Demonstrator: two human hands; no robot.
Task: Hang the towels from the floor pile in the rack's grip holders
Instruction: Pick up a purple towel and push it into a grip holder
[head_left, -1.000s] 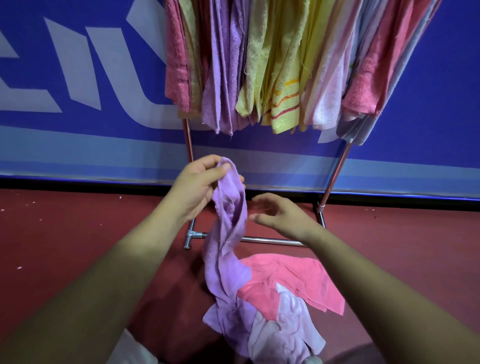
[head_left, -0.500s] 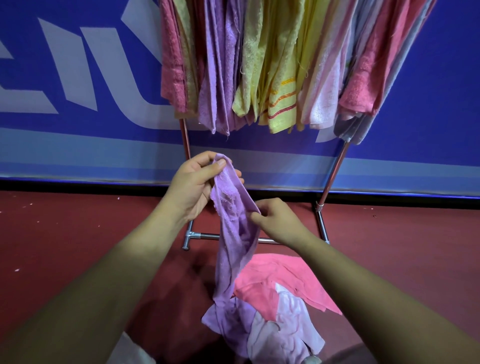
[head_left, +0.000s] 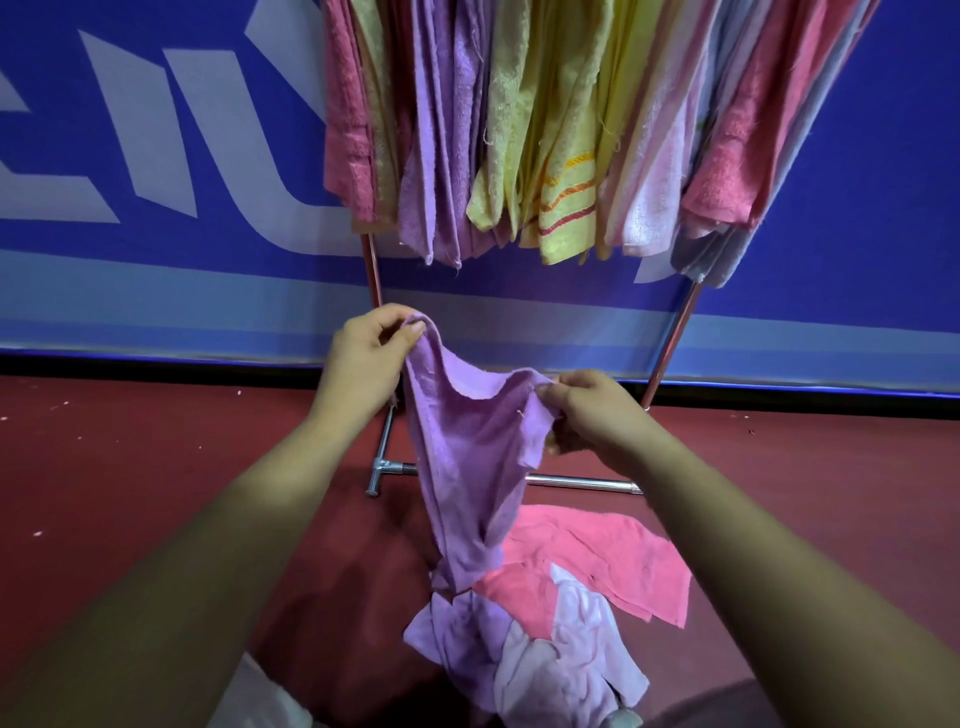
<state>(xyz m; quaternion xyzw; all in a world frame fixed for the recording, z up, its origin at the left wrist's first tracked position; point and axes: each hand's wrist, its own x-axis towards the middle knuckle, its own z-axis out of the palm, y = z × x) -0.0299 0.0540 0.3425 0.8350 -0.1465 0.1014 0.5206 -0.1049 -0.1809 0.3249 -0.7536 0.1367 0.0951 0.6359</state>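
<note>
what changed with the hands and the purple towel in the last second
The right hand, open and clear of the purple towel a second ago, has pinched its top edge and drawn it rightward, spreading it. The left hand kept its pinch on the upper corner. The floor pile and the hung towels on the rack are unchanged.

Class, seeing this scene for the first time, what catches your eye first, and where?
A purple towel is held spread between the left hand and right hand at centre. Above, pink, purple and yellow hanging towels crowd the rack; below lies a floor pile of pink and lilac towels.
</note>
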